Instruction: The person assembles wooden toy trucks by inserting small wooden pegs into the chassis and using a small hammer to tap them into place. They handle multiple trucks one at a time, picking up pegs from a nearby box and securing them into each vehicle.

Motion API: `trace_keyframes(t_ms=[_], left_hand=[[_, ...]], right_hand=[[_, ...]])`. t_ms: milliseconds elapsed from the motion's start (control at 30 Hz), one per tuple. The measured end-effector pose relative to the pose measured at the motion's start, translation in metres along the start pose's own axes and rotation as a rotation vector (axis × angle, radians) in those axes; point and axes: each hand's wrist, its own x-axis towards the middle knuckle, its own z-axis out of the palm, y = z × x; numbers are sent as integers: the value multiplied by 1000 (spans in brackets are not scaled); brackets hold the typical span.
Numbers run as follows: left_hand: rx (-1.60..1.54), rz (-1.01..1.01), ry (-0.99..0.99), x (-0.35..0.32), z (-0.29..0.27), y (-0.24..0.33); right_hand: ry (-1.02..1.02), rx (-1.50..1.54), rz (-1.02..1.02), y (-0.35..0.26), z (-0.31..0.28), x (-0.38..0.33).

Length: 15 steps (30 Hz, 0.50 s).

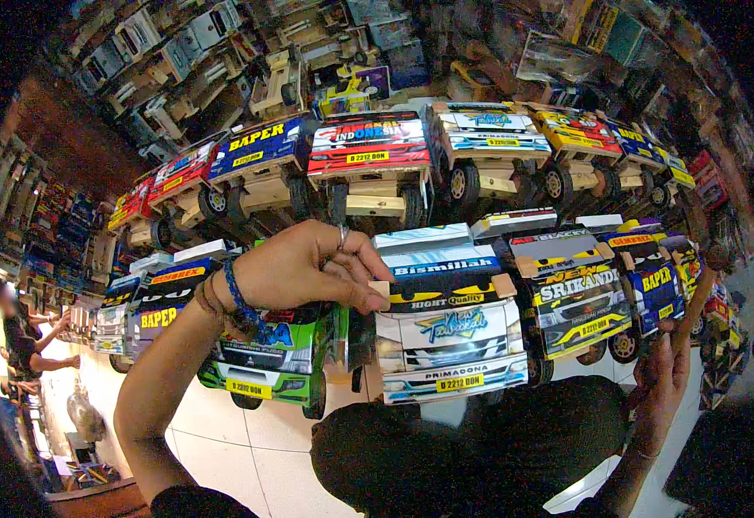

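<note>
My left hand, wearing a ring and braided bracelets, is closed in a pinch on a small wooden block. The block sits against the left side of a white toy truck's cab; a similar block is on its right side. Below my left wrist, a green toy truck is partly covered. My right hand is at the right, in shade, beside a blue toy truck. Its fingers seem closed round a wooden-handled tool with a dark blunt end, its kind unclear.
A grey and yellow toy truck stands right of the white one. Behind runs another row of trucks, including a red and white one. Wooden truck parts fill the back. Pale floor tiles lie below. Another person is at far left.
</note>
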Motion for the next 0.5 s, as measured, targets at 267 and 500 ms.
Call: trace_keyframes(t_ms=[267,500], left_hand=[[-115,20,-9,-1,0,-8],[-78,50,34,1,1,-12]], right_hand=[[-89,-20,-12,-21,16,-9],[-181,-85,65,-26,31,-20]])
